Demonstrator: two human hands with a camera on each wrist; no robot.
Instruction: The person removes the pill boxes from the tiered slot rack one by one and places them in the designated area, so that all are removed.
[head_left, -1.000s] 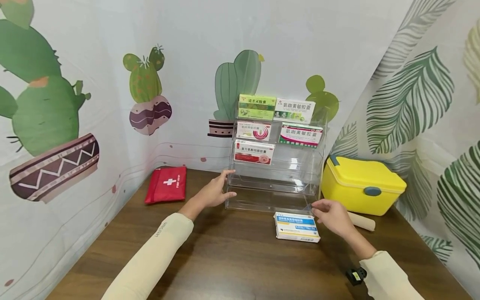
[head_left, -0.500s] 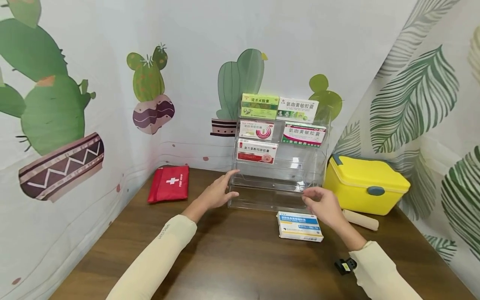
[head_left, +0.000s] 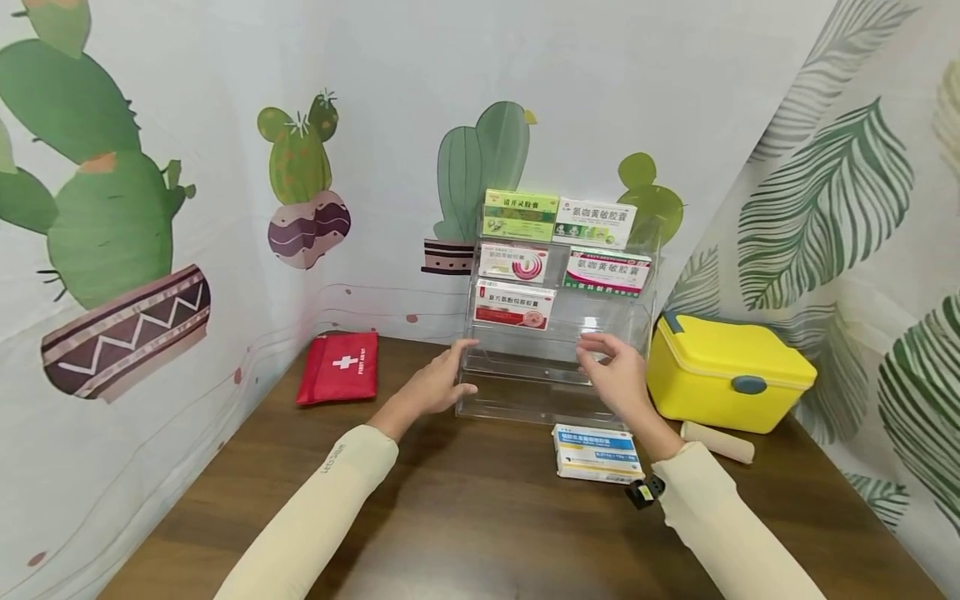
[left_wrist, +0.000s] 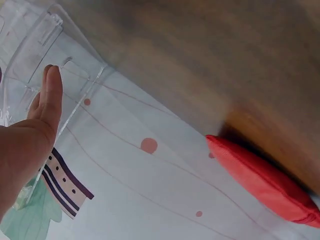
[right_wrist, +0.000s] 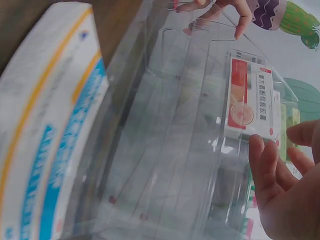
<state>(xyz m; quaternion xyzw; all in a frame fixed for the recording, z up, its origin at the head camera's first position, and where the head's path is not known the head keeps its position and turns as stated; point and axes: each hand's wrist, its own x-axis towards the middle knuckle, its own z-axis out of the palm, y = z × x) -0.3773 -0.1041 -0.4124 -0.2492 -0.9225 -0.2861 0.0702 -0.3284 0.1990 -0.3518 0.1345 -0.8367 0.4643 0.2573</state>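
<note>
A clear acrylic tiered rack (head_left: 540, 411) stands on the table with medicine boxes on its upper tiers. My left hand (head_left: 431, 387) rests at the rack's left side, its fingers extended; the left wrist view shows the fingers (left_wrist: 51, 95) flat along the clear side panel. In front of the right half of the rack is my right hand (head_left: 618, 379), fingers loosely bent and holding nothing. The right wrist view puts its fingertips near a red-and-white medicine box (right_wrist: 250, 100); whether they touch anything is unclear. A blue-and-white medicine box (head_left: 596, 454) lies on the table before the rack.
On the right are a yellow storage box (head_left: 731, 367) and a beige roll (head_left: 717, 442). A red first aid pouch (head_left: 337, 367) lies at the left. Top tier: a green box (head_left: 520, 215) and a white box (head_left: 595, 223). Printed curtains hang behind the table.
My right hand has moved left and up from the rack's lower right corner to in front of its middle tiers. The left hand keeps its place at the rack's side.
</note>
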